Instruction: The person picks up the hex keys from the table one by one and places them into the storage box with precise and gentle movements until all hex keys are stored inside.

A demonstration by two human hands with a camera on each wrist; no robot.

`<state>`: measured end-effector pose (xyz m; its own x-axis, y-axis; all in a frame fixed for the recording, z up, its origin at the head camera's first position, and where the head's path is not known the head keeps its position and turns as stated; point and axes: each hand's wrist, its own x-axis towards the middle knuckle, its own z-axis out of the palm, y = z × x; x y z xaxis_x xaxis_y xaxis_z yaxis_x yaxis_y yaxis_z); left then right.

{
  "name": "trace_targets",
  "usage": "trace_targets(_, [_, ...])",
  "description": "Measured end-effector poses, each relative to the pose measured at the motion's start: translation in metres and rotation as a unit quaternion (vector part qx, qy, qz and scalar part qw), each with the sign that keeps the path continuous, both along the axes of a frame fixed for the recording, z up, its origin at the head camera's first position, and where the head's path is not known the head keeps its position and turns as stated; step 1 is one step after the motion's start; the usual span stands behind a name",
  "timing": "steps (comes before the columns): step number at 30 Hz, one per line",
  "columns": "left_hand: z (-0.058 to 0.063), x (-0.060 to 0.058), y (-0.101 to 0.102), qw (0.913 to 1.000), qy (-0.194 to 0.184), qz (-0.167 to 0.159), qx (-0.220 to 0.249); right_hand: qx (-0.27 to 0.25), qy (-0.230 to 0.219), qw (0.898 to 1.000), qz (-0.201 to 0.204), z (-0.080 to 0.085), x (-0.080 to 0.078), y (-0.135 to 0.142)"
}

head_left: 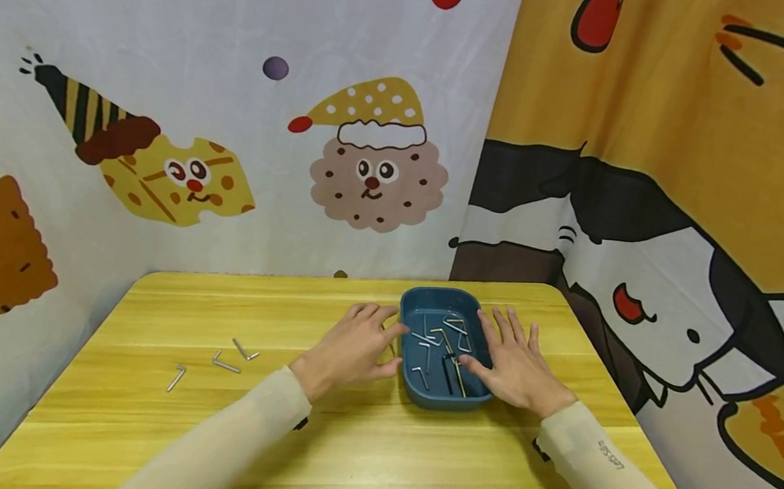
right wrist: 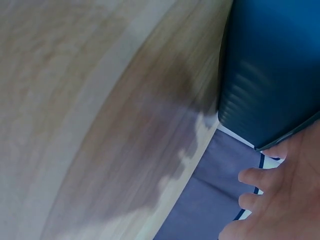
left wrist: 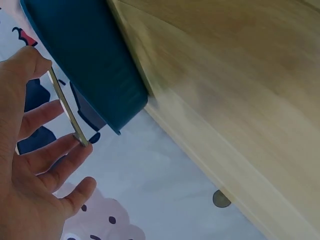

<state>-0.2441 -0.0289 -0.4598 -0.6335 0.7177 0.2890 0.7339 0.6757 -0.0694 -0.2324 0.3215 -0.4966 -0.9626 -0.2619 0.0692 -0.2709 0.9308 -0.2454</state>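
My left hand (head_left: 354, 347), left of the blue tray (head_left: 434, 400), pinches a hex key (left wrist: 65, 105) lengthwise between thumb and fingertips. In the left wrist view this key stands beside the tray's outer wall, apart from it. Spread fingers of my right hand (head_left: 518, 371) lie along the tray's right rim, the thumb reaching over the inside. Within the tray lie several L-shaped hex keys, among them a black one (head_left: 447, 374), a brass-coloured one (head_left: 460, 381) and a silver one (head_left: 427, 358).
Three silver hex keys lie on the wooden table to the left: one nearest me (head_left: 176, 378), one in the middle (head_left: 226, 364) and one farther back (head_left: 242, 350). A cartoon-printed curtain (head_left: 363, 250) hangs behind the table's far edge.
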Motion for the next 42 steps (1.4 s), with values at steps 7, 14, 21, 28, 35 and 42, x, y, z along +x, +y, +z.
trace_targets(7, [0.001, -0.004, 0.01, 1.0, 0.003, -0.006, 0.001, 0.001, -0.004, 1.0, 0.0, -0.001, -0.001, 0.0])
trace_targets(14, [0.009, -0.008, 0.023, 0.9997, -0.008, -0.02, -0.014, 0.006, -0.002, 1.0, 0.002, -0.002, -0.002, 0.001])
trace_targets(21, [0.015, -0.01, 0.04, 0.9982, -0.042, -0.026, -0.033, 0.008, 0.0, 1.0, 0.003, -0.003, -0.002, 0.001])
trace_targets(28, [0.021, -0.009, 0.055, 0.995, -0.066, -0.033, -0.067, 0.012, 0.0, 1.0, 0.003, -0.002, -0.002, 0.0])
trace_targets(35, [0.024, -0.007, 0.065, 0.9902, -0.091, -0.041, -0.098, 0.011, 0.004, 1.0, 0.005, -0.002, -0.002, -0.001])
trace_targets(42, [0.021, -0.005, 0.074, 0.9892, -0.086, -0.046, -0.109, 0.009, 0.002, 1.0, 0.006, -0.002, -0.002, -0.001])
